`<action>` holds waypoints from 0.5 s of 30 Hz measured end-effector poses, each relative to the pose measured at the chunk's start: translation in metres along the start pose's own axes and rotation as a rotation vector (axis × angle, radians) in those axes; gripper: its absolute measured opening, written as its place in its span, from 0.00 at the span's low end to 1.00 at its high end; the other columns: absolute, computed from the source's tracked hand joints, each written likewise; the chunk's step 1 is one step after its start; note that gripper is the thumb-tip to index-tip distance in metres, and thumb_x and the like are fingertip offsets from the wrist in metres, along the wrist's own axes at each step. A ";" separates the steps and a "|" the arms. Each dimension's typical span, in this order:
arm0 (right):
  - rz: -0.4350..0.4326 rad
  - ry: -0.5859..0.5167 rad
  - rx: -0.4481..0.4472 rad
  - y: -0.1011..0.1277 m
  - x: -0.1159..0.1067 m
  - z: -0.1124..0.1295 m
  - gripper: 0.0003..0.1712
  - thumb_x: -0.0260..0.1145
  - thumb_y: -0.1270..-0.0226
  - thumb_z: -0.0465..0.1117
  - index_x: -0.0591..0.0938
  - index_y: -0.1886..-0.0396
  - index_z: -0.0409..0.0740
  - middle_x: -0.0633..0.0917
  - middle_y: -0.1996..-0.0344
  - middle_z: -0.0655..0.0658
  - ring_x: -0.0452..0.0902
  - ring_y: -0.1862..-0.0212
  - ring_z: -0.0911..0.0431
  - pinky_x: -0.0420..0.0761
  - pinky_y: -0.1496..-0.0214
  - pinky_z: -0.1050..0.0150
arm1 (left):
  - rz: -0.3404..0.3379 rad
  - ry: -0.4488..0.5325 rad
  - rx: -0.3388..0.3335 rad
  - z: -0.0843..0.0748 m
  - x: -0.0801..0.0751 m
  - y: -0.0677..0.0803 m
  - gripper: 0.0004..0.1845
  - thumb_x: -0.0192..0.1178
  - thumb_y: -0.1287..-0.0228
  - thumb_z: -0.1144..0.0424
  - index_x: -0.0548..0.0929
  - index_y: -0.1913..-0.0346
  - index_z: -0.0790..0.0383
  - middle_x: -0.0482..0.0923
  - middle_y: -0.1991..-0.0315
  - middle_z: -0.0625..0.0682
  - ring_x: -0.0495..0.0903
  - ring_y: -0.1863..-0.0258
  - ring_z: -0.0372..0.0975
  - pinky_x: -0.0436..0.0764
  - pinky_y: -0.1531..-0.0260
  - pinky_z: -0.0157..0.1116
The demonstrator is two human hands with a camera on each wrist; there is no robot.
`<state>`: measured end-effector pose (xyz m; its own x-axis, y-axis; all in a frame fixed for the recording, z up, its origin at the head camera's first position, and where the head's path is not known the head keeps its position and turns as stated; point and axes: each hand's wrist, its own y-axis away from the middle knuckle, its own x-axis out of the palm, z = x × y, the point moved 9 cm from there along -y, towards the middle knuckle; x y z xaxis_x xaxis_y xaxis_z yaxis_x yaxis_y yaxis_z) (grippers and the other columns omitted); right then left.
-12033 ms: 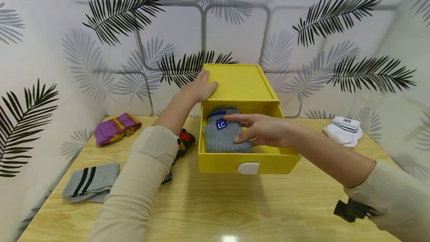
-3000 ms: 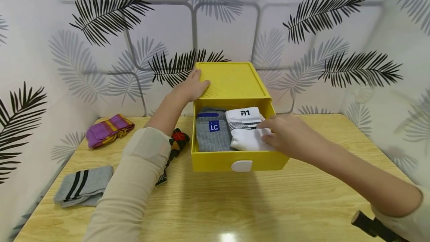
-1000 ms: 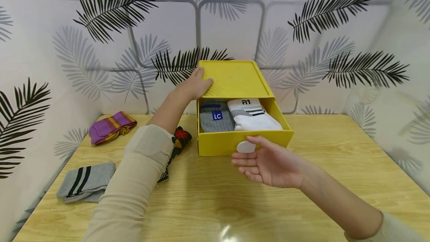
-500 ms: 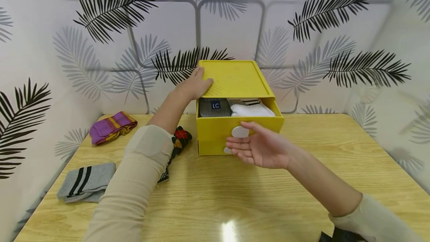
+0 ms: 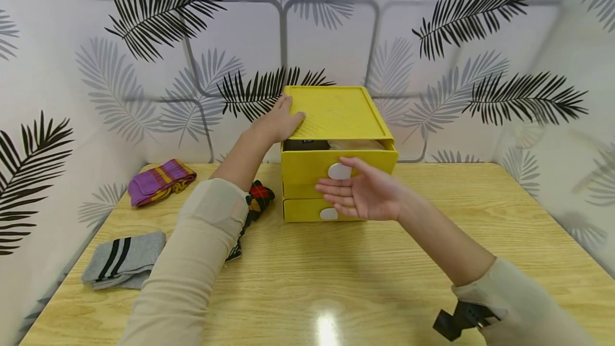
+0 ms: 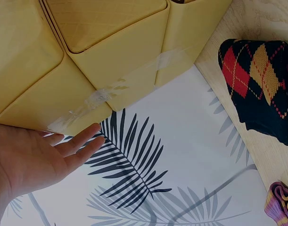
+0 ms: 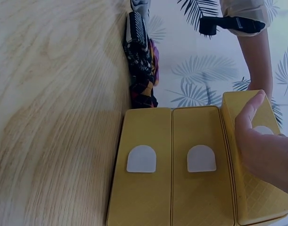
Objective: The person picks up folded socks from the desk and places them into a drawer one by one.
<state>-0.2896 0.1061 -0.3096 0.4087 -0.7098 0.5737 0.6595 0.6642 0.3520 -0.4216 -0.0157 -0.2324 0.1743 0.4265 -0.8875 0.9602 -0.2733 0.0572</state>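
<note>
The top drawer (image 5: 307, 175) of the yellow drawer unit (image 5: 343, 113) stands slightly out, leaving a narrow gap under the lid through which dark fabric (image 5: 306, 146) and pale fabric (image 5: 359, 144) show in the head view. The right hand (image 5: 370, 191) is against this drawer's front, thumb raised beside its white handle (image 5: 339, 171), fingers nearly straight and gripping nothing. The left hand (image 5: 278, 122) rests on the unit's upper left edge, its fingers extended and loosely spread; the two hands are well apart.

Seen from the head, only one lower front shows beneath the top drawer; the right wrist view shows two, a middle front (image 7: 200, 193) and a bottom front (image 7: 139, 193), both flush. The left wrist view alone shows shiny tape (image 6: 99, 98) across the unit's side.

On the wooden table (image 5: 456, 218), left of the unit, lie an argyle sock (image 6: 257, 80), partly hidden by the left sleeve (image 5: 187, 266) from the head, a purple-and-yellow sock (image 5: 162, 181) and a grey striped sock (image 5: 122, 260). Leaf-patterned wallpaper (image 5: 331, 41) stands behind.
</note>
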 end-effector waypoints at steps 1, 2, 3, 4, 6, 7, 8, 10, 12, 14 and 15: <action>-0.006 -0.006 -0.001 -0.002 -0.001 0.001 0.31 0.44 0.29 0.58 0.62 0.40 0.37 0.80 0.53 0.45 0.77 0.56 0.54 0.76 0.54 0.65 | 0.000 0.000 0.000 0.000 0.000 0.000 0.35 0.31 0.29 0.44 0.36 0.27 0.57 0.28 0.28 0.50 0.40 0.31 0.47 0.50 0.37 0.50; -0.011 -0.013 -0.002 -0.003 -0.002 0.003 0.31 0.45 0.29 0.58 0.62 0.40 0.37 0.80 0.53 0.45 0.77 0.56 0.54 0.76 0.54 0.65 | 0.003 0.001 -0.002 0.000 0.000 0.000 0.35 0.31 0.29 0.44 0.36 0.27 0.57 0.28 0.28 0.50 0.40 0.31 0.47 0.49 0.37 0.50; -0.014 -0.020 -0.003 -0.004 -0.003 0.004 0.31 0.45 0.29 0.58 0.63 0.41 0.37 0.80 0.53 0.45 0.77 0.56 0.54 0.76 0.54 0.65 | 0.002 0.003 -0.002 0.000 0.000 0.001 0.35 0.31 0.29 0.44 0.36 0.27 0.57 0.28 0.28 0.50 0.40 0.31 0.47 0.49 0.37 0.50; -0.018 -0.026 -0.003 -0.006 -0.004 0.005 0.31 0.46 0.29 0.58 0.63 0.41 0.37 0.80 0.54 0.45 0.77 0.57 0.54 0.76 0.54 0.65 | 0.004 0.004 -0.002 0.000 0.000 0.001 0.35 0.31 0.29 0.44 0.36 0.27 0.56 0.28 0.28 0.49 0.40 0.31 0.47 0.49 0.37 0.50; -0.024 -0.031 -0.004 -0.008 -0.005 0.008 0.30 0.46 0.30 0.58 0.64 0.42 0.38 0.80 0.54 0.45 0.77 0.57 0.54 0.76 0.55 0.65 | 0.009 0.008 -0.006 0.000 0.001 0.001 0.35 0.31 0.29 0.44 0.36 0.27 0.56 0.28 0.28 0.49 0.40 0.31 0.48 0.49 0.37 0.50; -0.028 -0.031 -0.004 -0.009 -0.006 0.008 0.30 0.46 0.30 0.58 0.65 0.42 0.38 0.81 0.54 0.45 0.77 0.57 0.54 0.76 0.55 0.65 | 0.012 0.009 -0.007 0.000 0.001 0.002 0.35 0.31 0.29 0.44 0.35 0.27 0.56 0.28 0.28 0.49 0.40 0.31 0.48 0.49 0.37 0.50; -0.033 -0.028 -0.004 -0.010 -0.007 0.009 0.30 0.46 0.30 0.58 0.65 0.43 0.38 0.81 0.55 0.45 0.78 0.57 0.54 0.76 0.56 0.65 | 0.015 0.010 -0.008 0.000 0.001 0.002 0.35 0.31 0.29 0.44 0.35 0.27 0.56 0.28 0.28 0.49 0.40 0.31 0.48 0.49 0.37 0.50; -0.041 -0.027 -0.003 -0.013 -0.009 0.011 0.29 0.47 0.30 0.58 0.66 0.44 0.38 0.81 0.55 0.45 0.78 0.58 0.54 0.76 0.56 0.65 | 0.016 0.012 -0.008 -0.001 0.001 0.002 0.35 0.31 0.29 0.44 0.35 0.27 0.56 0.27 0.28 0.49 0.40 0.31 0.48 0.49 0.37 0.49; -0.050 -0.034 -0.004 -0.014 -0.010 0.013 0.29 0.48 0.30 0.58 0.68 0.45 0.38 0.81 0.55 0.45 0.78 0.58 0.53 0.76 0.56 0.65 | 0.020 0.009 -0.009 -0.001 0.001 0.002 0.35 0.31 0.29 0.44 0.35 0.27 0.56 0.27 0.28 0.49 0.40 0.31 0.48 0.48 0.37 0.49; -0.053 -0.046 -0.004 -0.016 -0.011 0.015 0.29 0.49 0.31 0.58 0.69 0.46 0.38 0.81 0.56 0.44 0.78 0.58 0.52 0.76 0.55 0.65 | 0.021 0.005 -0.008 -0.001 0.000 0.002 0.35 0.31 0.29 0.44 0.35 0.27 0.56 0.27 0.28 0.49 0.39 0.31 0.47 0.48 0.37 0.49; -0.053 -0.052 -0.003 -0.017 -0.012 0.015 0.29 0.49 0.31 0.57 0.69 0.46 0.38 0.81 0.56 0.44 0.78 0.58 0.52 0.76 0.55 0.64 | 0.020 0.005 -0.007 -0.001 0.000 0.002 0.35 0.31 0.29 0.44 0.35 0.27 0.56 0.27 0.28 0.49 0.39 0.31 0.47 0.48 0.37 0.49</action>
<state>-0.3151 0.1068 -0.3106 0.3397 -0.7309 0.5919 0.6816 0.6250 0.3806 -0.4194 -0.0156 -0.2319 0.1945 0.4252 -0.8840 0.9581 -0.2757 0.0783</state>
